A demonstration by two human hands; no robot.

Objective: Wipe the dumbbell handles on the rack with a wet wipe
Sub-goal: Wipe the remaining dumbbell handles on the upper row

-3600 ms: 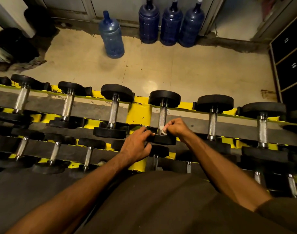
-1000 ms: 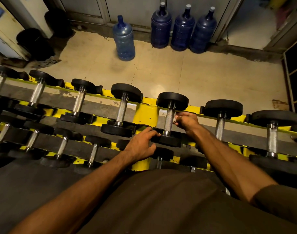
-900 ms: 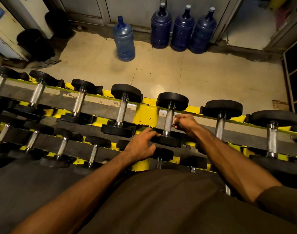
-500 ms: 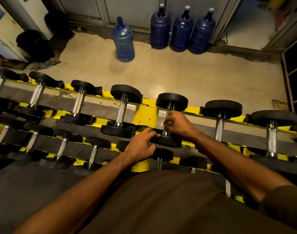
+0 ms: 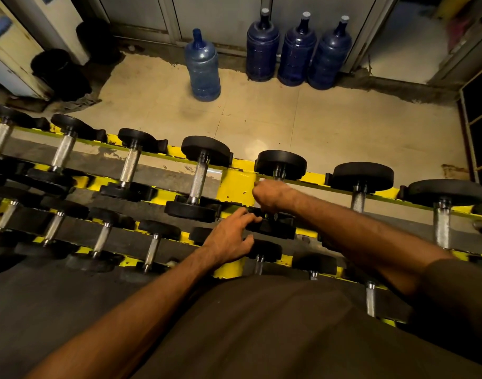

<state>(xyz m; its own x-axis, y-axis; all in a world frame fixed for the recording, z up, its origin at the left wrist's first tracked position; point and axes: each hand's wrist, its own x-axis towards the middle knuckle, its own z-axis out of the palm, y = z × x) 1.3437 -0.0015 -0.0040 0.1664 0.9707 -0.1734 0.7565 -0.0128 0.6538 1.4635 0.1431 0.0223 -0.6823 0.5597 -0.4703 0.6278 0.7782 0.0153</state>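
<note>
A yellow rack (image 5: 235, 187) holds several black dumbbells with steel handles in two rows. My right hand (image 5: 271, 194) is closed around the handle of one upper-row dumbbell (image 5: 281, 164), covering almost all of the handle. The wet wipe is hidden inside that fist. My left hand (image 5: 230, 237) rests with fingers spread on the near black head (image 5: 275, 227) of the same dumbbell. The neighbouring dumbbell (image 5: 198, 179) to the left shows its bare knurled handle.
Beyond the rack lies a tiled floor with a pale blue water jug (image 5: 203, 67) and three dark blue jugs (image 5: 297, 50) against the wall. Black cabinets (image 5: 480, 110) stand at the right edge. A dark bin (image 5: 60, 73) sits at the far left.
My right hand has slid from the handle's right side over onto it and moved up toward the far head, now gripping it in a fist. My left hand has stayed on the near head.
</note>
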